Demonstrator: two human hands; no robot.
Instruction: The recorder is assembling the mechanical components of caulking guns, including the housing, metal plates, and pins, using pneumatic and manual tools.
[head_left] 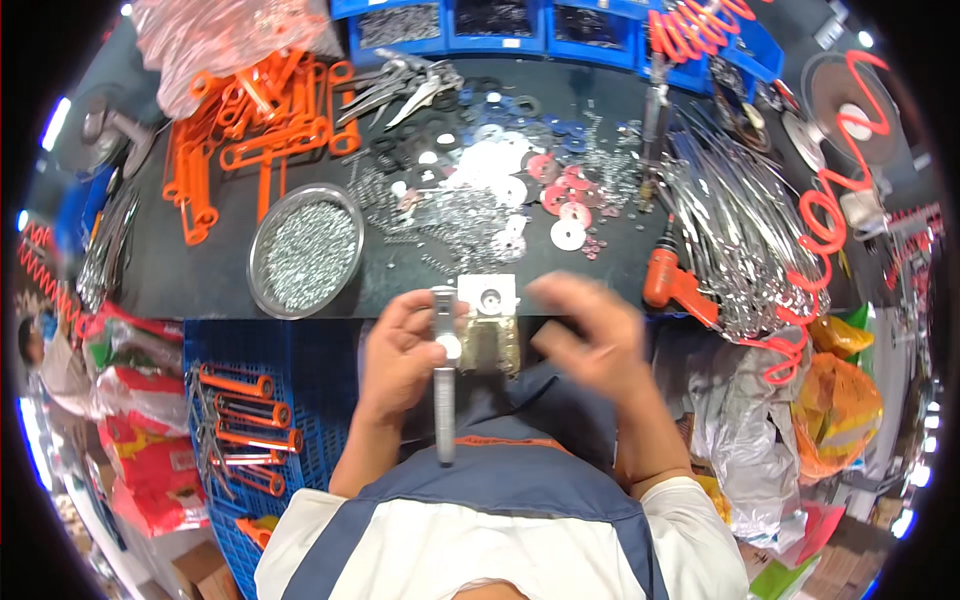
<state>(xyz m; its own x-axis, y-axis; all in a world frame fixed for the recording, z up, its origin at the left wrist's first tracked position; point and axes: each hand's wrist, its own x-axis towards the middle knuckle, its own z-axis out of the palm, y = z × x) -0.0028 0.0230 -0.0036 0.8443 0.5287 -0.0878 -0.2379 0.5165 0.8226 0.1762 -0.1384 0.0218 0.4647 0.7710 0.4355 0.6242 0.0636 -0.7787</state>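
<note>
The left hand (398, 345) pinches a long silver metal piece (446, 410) between thumb and fingers at the front edge of the table (210, 285); its narrow lower end hangs past that edge, toward the person's lap. Just right of it, at the middle of the front edge, sits a pale block (487, 296) with a round dark-centred fitting on top. The right hand (600, 340) is near the block's right side, fingers and thumb parted – blurred, so its finer pose is unclear.

Left of the hands, near the front edge, a round bowl (256, 262) holds many small metal pieces. Orange handles (270, 130) are heaped toward the far left corner. Red washers (570, 190) and other loose hardware spread across the table's middle, before blue bins (500, 46) along the far edge. By the right part of the front edge lies an orange power driver (680, 288) – beside a large pile of thin metal rods (740, 220).
</note>
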